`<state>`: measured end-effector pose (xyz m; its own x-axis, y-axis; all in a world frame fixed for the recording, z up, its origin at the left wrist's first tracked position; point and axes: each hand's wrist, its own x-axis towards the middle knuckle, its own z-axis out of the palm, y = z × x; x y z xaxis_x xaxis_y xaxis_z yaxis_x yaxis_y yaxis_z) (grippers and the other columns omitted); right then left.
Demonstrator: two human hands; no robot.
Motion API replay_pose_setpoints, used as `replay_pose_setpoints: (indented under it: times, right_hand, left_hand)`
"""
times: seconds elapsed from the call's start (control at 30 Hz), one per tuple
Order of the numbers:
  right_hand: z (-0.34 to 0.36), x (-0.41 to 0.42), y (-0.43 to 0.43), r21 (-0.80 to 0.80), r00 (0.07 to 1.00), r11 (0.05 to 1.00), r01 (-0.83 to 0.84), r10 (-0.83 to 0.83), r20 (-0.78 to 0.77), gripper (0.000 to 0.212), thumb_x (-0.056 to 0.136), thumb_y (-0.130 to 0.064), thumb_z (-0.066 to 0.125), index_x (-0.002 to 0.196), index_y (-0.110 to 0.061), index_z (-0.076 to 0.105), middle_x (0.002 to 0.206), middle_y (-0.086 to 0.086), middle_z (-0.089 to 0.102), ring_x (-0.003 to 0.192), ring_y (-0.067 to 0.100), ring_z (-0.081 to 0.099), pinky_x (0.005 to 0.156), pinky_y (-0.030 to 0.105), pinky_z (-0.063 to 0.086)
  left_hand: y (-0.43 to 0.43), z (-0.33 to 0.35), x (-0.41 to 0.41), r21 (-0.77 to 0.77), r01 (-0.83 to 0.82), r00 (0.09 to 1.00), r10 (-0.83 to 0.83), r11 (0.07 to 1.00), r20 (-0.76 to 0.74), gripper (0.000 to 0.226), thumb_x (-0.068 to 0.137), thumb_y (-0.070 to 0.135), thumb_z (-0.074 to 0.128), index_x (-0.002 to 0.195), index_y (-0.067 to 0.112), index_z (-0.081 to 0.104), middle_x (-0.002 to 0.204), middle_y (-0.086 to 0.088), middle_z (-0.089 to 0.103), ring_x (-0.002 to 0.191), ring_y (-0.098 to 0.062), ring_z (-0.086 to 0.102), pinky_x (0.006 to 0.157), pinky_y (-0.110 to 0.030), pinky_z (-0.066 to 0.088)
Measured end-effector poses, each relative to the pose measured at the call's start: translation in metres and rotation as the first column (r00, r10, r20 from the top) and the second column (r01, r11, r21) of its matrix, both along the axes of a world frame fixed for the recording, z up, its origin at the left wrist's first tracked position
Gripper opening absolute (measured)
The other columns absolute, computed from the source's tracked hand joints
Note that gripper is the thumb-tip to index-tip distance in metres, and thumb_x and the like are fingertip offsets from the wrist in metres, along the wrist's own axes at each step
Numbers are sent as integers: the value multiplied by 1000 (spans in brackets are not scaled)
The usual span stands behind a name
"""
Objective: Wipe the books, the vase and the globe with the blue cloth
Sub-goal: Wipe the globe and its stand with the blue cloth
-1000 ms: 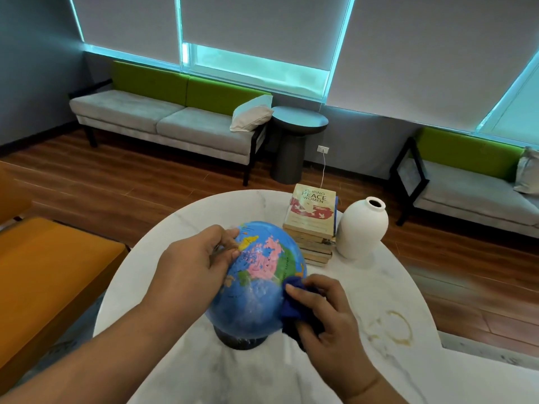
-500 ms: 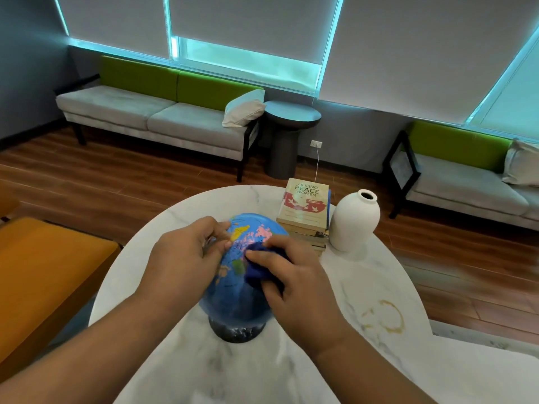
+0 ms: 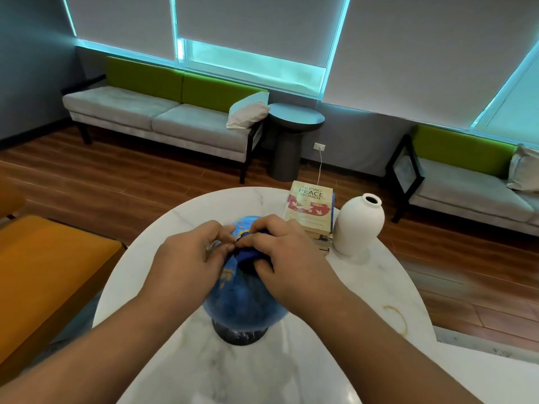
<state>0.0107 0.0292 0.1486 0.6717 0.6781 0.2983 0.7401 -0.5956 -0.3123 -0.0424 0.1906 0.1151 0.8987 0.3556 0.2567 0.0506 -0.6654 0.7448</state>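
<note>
Your forearms enter from the bottom edge, elbows cut off. On the white marble desk (image 3: pixel 379 281) the globe (image 3: pixel 245 307) stands on its dark base (image 3: pixel 239 335); your hands hide most of its upper half. Your left hand (image 3: pixel 189 258) curls over the upper left side, fingertips bent on the surface. Your right hand (image 3: pixel 288 258) bunches the blue cloth (image 3: pixel 248 256) against the top; only a dark fold shows beneath the fingers. A brown ring stain (image 3: pixel 395 316) lies right of the globe. Farther off sit the stacked books (image 3: pixel 310 205), lower spines partly hidden, with the white vase (image 3: pixel 357 225) upright just beside them.
</note>
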Motion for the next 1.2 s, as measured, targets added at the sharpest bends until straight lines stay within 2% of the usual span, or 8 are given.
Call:
replay_pose_setpoints:
  times: [0.17,0.27,0.53,0.7,0.8,0.93,1.03,1.2]
  right_hand:
    - [-39,-1,-40,326,996,944,42,-15,-84,40,76,-15,62,111,-33,67,119,-22,47,114,1,48,97,12,36]
    - [-78,-11,-65,509,987,848,151,-97,-131,39,73,-15,60,107,-34,63,118,-21,47,111,3,53,94,12,40]
    - [-65,-14,-38,455,995,885,102,-98,-33,40,75,-11,67,113,-27,66,121,-11,48,116,8,49,99,15,39]
    - [-71,-12,-47,452,994,885,109,-85,-72,36,84,-25,59,119,-33,61,124,-12,45,120,10,48,100,17,40]
    - [-89,-13,-59,560,984,810,174,-118,-134,43,80,-21,52,118,-39,57,122,-14,45,118,5,49,100,14,38]
    - [-109,-21,-68,574,971,785,235,-160,-179,50,74,-16,54,117,-40,52,119,-13,47,115,4,50,98,11,35]
    - [-127,-39,-68,568,975,793,218,-146,-169,52,74,-12,60,121,-31,51,124,-13,42,119,6,47,100,11,34]
    - [-101,-28,-48,630,980,751,198,-156,-122,38,80,-14,57,116,-26,56,120,-10,42,116,3,49,99,12,36]
  left_hand:
    - [-2,2,0,-77,28,999,-26,997,25,5,86,22,69,87,27,66,110,25,67,90,8,62,78,-25,56]
    - [-3,3,-2,-48,66,997,-64,997,42,10,88,19,67,83,26,62,109,29,60,96,22,50,75,-1,44]
    - [-3,3,-2,13,85,996,-85,996,38,5,86,23,68,86,24,63,112,24,64,100,-1,60,85,-26,54]
    - [0,3,-1,93,120,991,-125,988,51,18,86,19,69,90,34,59,122,17,59,120,-7,52,95,-20,42]
    - [3,4,1,24,227,974,-227,974,-4,33,89,18,63,110,43,56,132,22,51,134,5,33,108,-27,38]
    - [8,2,2,-6,248,968,-248,969,-30,14,91,21,61,83,28,53,109,47,52,98,32,43,84,-7,48]
    - [8,3,2,131,164,987,-162,978,-21,15,90,32,62,82,27,49,109,47,53,92,14,58,73,-20,54]
    - [5,5,1,260,22,1000,-19,965,-13,15,87,40,60,81,33,49,97,16,73,77,-20,65,69,-35,53]
